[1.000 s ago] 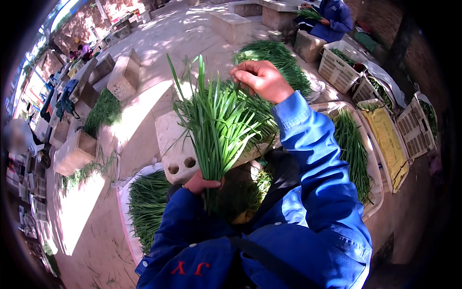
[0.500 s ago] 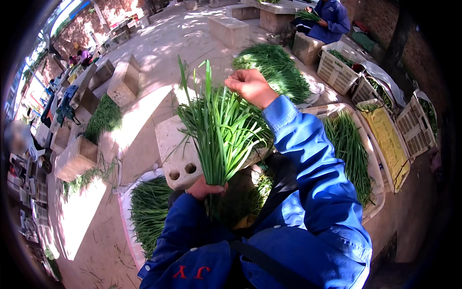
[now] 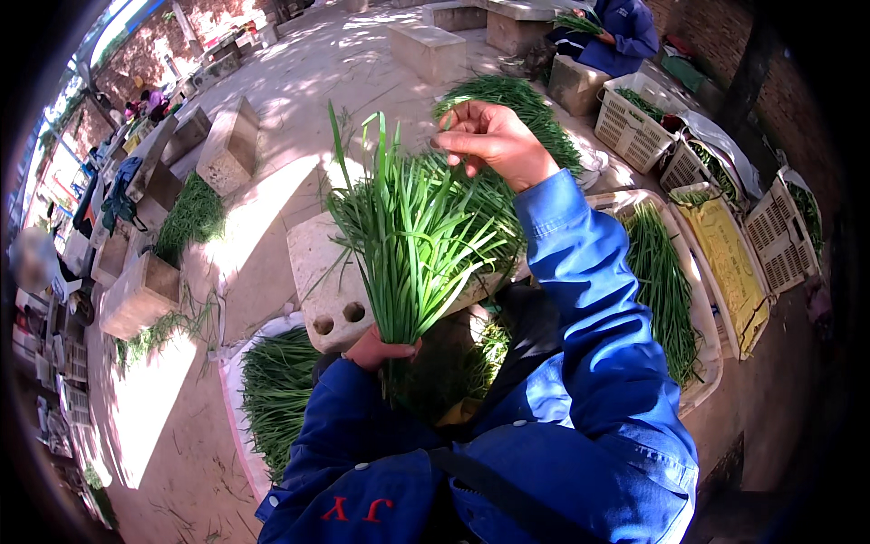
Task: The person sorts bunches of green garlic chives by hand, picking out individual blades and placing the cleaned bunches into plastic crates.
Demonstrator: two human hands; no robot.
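My left hand (image 3: pixel 381 350) is closed around the lower stems of an upright bunch of green chives (image 3: pixel 410 263), whose leaves fan out above it. Up beyond the bunch and to its right, my right hand (image 3: pixel 498 140) is raised, with fingers bent and apart. A speck of green shows between its thumb and forefinger; whether that is a leaf bit or the background I cannot make out. Behind the bunch, more loose chives (image 3: pixel 485 204) lie on a pale block with round holes (image 3: pixel 313 263). The stem ends below my left hand are in shadow.
Chives lie on a white sheet (image 3: pixel 237 399) at left and in a shallow tray (image 3: pixel 716 367) at right. A larger heap (image 3: pixel 535 113) lies ahead. Plastic crates (image 3: pixel 625 127) line the right side, concrete benches (image 3: pixel 229 145) the left. A co-worker in blue (image 3: pixel 625 36) sits at the back right.
My right hand has drawn slightly to the right, and its pinched fingers have spread apart. The bunch in my left hand has shifted only a little left.
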